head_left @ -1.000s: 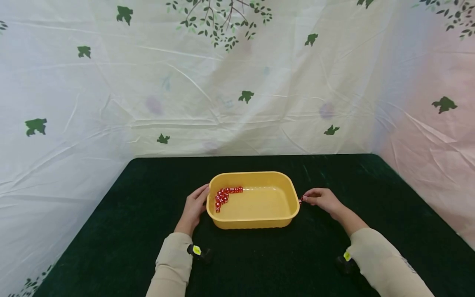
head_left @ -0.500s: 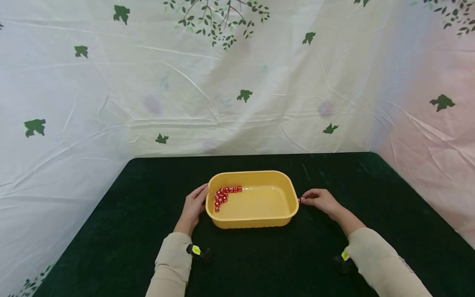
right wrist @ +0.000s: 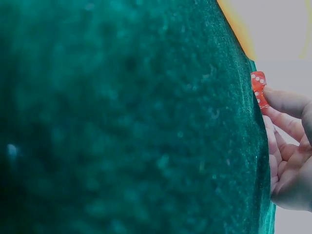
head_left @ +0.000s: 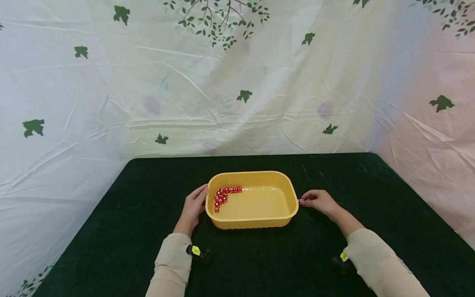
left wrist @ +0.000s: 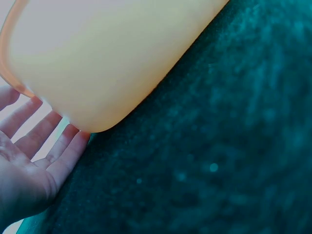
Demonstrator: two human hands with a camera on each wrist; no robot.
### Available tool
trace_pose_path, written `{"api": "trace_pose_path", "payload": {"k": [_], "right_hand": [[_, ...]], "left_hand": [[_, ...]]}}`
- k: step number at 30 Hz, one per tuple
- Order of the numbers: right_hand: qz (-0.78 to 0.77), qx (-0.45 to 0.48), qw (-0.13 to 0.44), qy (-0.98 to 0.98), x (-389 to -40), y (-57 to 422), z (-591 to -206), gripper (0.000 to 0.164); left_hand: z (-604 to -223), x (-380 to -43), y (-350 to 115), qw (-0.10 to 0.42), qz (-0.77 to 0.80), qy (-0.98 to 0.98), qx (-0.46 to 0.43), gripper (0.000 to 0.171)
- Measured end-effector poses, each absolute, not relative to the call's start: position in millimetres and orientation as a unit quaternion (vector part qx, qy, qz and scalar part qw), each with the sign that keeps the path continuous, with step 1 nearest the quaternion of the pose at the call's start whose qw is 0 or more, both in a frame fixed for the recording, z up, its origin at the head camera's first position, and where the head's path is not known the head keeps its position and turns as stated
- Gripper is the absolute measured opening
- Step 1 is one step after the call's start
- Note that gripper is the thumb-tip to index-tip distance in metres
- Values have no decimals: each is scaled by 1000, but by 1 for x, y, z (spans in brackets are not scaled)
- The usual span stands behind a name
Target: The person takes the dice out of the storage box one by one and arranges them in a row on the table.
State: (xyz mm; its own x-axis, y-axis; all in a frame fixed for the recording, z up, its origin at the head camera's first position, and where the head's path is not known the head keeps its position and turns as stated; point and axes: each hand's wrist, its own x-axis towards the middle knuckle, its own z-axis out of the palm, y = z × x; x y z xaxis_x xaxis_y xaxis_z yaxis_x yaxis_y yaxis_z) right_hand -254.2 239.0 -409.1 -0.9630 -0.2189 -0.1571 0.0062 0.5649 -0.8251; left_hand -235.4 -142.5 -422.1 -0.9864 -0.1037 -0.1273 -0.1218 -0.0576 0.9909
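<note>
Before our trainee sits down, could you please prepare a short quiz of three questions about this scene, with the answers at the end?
1. Multiple choice: where are the red dice that the right hand pinches, relative to the yellow tub?
a) at its middle
b) beside its left end
c) beside its right end

2. True or false: the dice inside the tub lie toward its left side.

3. Fill in: the left hand touches the tub's ____ wall (inner or outer).

Key: 1. c; 2. true; 3. outer.
</note>
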Motion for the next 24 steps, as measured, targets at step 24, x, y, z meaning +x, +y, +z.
{"api": "trace_pose_path", "payload": {"k": [24], "right_hand": [[-444,-42,156,881,-271,245,-375,41]], "left_hand": [[-421,-237,-146,7,727,683,-76,44]]}}
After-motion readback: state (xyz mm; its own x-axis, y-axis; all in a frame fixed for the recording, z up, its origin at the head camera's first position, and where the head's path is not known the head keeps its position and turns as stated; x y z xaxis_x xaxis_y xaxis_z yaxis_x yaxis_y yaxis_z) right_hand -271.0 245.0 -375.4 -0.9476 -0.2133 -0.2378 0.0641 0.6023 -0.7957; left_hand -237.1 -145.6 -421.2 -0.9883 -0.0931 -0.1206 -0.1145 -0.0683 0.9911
